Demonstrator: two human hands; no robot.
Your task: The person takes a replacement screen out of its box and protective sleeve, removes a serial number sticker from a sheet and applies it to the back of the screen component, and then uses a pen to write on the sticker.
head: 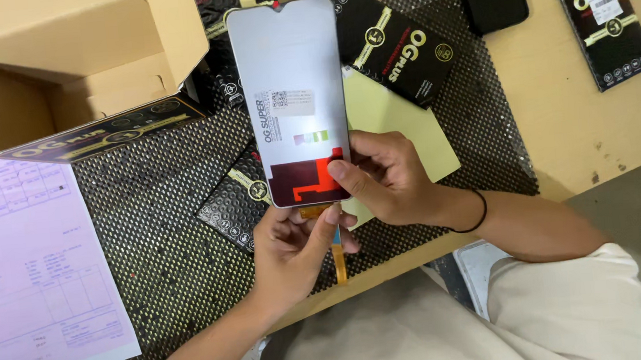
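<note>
The person is inspecting a phone display panel (291, 101), holding it back side up above the table (582, 131). The right hand (391, 177) is clamping the panel's lower edge between its fingers (343, 171). The left hand (292, 253) is pinching the orange flex cable (338, 256) just below. Judged next: keeping the cable unbent while turning the panel.

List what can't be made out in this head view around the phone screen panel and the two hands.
- Front of the screen panel: turned away; only its back shows.
- Flex cable: its top hidden by the left hand.
- Right hand fingertips: behind the panel.
- Cardboard box contents: cut off by the frame edge, shadowed.
- Paper form: writing too small.
</note>
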